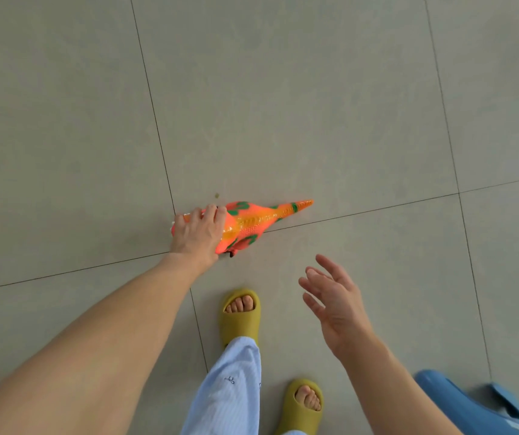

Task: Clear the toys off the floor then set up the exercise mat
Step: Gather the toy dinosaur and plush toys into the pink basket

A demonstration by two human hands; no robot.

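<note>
We see the toy dinosaur, orange with green patches and a yellow stripe along its back, low over the grey tiled floor, near where two grout lines cross; we cannot tell whether it rests on the tiles or is just off them. Its pointed tail reaches to the right and its front end is hidden under our left hand, whose fingers are curled over the top of the toy and grip it, the arm stretched down from the lower left. Our right hand hangs apart from the toy, nearer to us and to the right, its fingers spread and nearly straight, holding nothing and touching nothing. Just beyond the toy a small dark speck lies on the tile. Below the hands we see our feet in yellow-green slippers, one ahead of the other, and a leg in light blue striped trousers. At the lower right corner a blue plastic thing is cut off by the edge of the view, so we cannot tell what it is or whether it holds anything.
</note>
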